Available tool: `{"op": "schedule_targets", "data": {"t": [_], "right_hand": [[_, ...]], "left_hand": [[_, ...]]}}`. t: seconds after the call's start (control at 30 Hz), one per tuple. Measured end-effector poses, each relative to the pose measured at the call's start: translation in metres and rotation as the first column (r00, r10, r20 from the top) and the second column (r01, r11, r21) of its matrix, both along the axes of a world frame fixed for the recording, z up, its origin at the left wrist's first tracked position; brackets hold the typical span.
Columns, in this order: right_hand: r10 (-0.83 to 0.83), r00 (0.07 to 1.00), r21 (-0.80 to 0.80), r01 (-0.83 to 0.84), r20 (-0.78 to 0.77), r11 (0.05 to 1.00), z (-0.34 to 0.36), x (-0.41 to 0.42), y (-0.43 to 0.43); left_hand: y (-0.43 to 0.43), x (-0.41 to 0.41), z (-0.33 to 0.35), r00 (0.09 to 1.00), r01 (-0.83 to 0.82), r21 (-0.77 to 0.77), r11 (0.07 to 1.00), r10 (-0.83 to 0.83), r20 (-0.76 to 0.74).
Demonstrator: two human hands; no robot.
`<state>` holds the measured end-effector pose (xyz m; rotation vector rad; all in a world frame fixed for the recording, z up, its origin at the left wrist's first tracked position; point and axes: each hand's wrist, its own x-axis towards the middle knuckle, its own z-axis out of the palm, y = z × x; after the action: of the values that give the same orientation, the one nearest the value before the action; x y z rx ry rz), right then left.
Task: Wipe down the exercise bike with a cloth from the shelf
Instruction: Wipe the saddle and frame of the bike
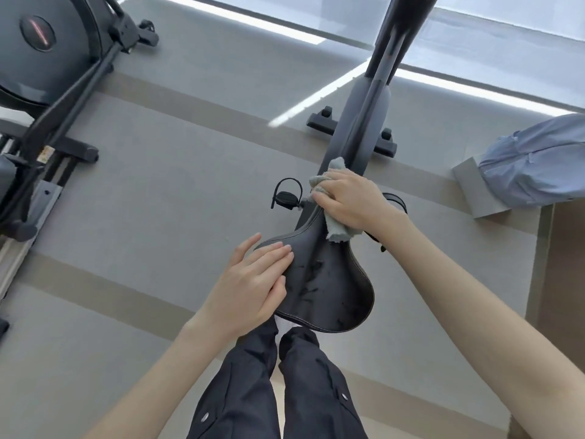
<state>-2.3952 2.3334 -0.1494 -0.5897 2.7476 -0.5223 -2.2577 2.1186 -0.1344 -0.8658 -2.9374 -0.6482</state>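
Gripping cloth under right hand at saddle front; left hand flat on saddle.

Elliptical trainer at far left, standing on grey floor with tan bands. At right: light-blue fabric bundle lying on grey block.

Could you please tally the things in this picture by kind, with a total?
Exercise machines: 2 (the exercise bike, a second machine at far left)
Cloths: 1 (grey cloth in the right hand)
Hands: 2 (left hand resting on the saddle)
Blue fabric bundles: 1
Total: 6
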Motion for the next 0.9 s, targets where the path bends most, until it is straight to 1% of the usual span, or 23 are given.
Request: {"op": "schedule_targets", "data": {"t": [0.07, 0.13, 0.2, 0.23, 0.3, 0.37, 0.4, 0.43, 0.53, 0.57, 0.6, 0.63, 0.7, 0.73, 0.8, 0.9], "right_hand": [[0.051, 0.996, 0.031, -0.048, -0.079, 0.998, 0.007, 0.01, -0.003], [0.162, 0.977, 0.088, -0.151, -0.138, 0.985, 0.009, 0.034, -0.01], [0.269, 0.952, 0.118, -0.253, -0.148, 0.96, 0.009, 0.058, -0.02], [0.292, 0.944, 0.109, -0.278, -0.156, 0.955, 0.01, 0.064, -0.023], [0.335, 0.93, 0.087, -0.325, -0.151, 0.942, 0.012, 0.06, -0.019], [0.376, 0.916, 0.108, -0.364, -0.137, 0.925, 0.012, 0.04, -0.008], [0.376, 0.92, 0.115, -0.364, -0.114, 0.924, 0.013, 0.026, -0.004], [0.355, 0.933, 0.107, -0.347, -0.059, 0.932, 0.015, 0.009, -0.002], [0.23, 0.954, 0.08, -0.248, 0.192, 0.965, 0.019, -0.021, -0.006], [0.199, 0.956, 0.109, -0.226, 0.214, 0.968, 0.02, -0.023, -0.009], [0.176, 0.964, 0.153, -0.208, 0.199, 0.966, 0.019, -0.02, -0.012], [0.185, 0.973, 0.206, -0.21, 0.134, 0.956, 0.017, -0.013, -0.014], [0.269, 0.963, 0.275, -0.253, -0.021, 0.928, 0.013, 0.013, -0.023], [0.306, 0.95, 0.286, -0.275, -0.068, 0.918, 0.012, 0.026, -0.028], [0.339, 0.935, 0.279, -0.299, -0.107, 0.912, 0.013, 0.048, -0.036], [0.39, 0.913, 0.211, -0.36, -0.122, 0.909, 0.014, 0.053, -0.027]], "left_hand": [[-0.007, -0.002, -0.003, 0.999, 0.028, 0.025, 0.999, -0.029, 0.019], [-0.011, -0.002, -0.004, 0.998, 0.051, 0.024, 0.998, -0.051, 0.022], [-0.012, 0.0, -0.004, 0.999, 0.051, 0.027, 0.998, -0.051, 0.005], [-0.013, 0.001, -0.004, 0.999, 0.038, 0.034, 0.999, -0.038, -0.005], [-0.019, 0.003, -0.003, 1.0, -0.004, 0.04, 0.999, 0.004, -0.019], [-0.026, 0.002, -0.004, 0.999, -0.04, 0.03, 0.999, 0.041, -0.033], [-0.029, 0.002, -0.005, 0.998, -0.049, 0.023, 0.999, 0.05, -0.04], [-0.03, 0.002, -0.006, 0.998, -0.051, 0.017, 0.999, 0.052, -0.043], [-0.029, 0.007, -0.01, 0.997, -0.061, 0.013, 0.998, 0.062, -0.035], [-0.029, 0.009, -0.011, 0.997, -0.072, 0.022, 0.997, 0.072, -0.03], [-0.029, 0.011, -0.012, 0.996, -0.084, 0.033, 0.996, 0.085, -0.025], [-0.029, 0.013, -0.013, 0.995, -0.096, 0.043, 0.994, 0.097, -0.02], [-0.029, 0.015, -0.014, 0.994, -0.112, 0.055, 0.992, 0.112, -0.01], [-0.028, 0.014, -0.015, 0.994, -0.112, 0.062, 0.992, 0.113, -0.008], [-0.029, 0.012, -0.016, 0.995, -0.102, 0.081, 0.992, 0.103, -0.009], [-0.031, 0.012, -0.017, 0.996, -0.086, 0.097, 0.991, 0.087, -0.005]]}}
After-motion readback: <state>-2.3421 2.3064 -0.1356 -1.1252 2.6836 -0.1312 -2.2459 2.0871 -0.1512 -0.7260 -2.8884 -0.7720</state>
